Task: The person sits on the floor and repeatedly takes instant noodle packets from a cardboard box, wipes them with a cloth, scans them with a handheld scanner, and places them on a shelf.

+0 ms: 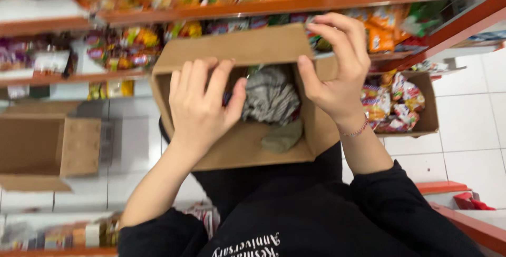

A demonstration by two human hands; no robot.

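1. While the person stands between store shelves, an open cardboard box (247,146) sits against their dark top, held at chest height in the middle of the view.
2. Inside this box lies a crumpled grey-and-white packet (270,96), with a dull green packet (283,137) just below it on the box bottom.
3. One flap (237,46) of the box stands raised on the side away from the person.
4. Left hand (203,107) rests over the box's left wall with fingers close together and curled over the rim, the thumb reaching inside near the grey packet.
5. Right hand (337,72) grips the right wall of the box, thumb inside and fingers bent around the outside near the flap's corner; a thin red bracelet (354,130) circles its wrist.
6. A second box (416,104), lower right on the white tiled floor (469,130), holds colourful snack bags (392,104).
7. A third box (47,146) at the left looks empty.
8. Orange-edged shelves (237,8) above carry more blurred snack bags.
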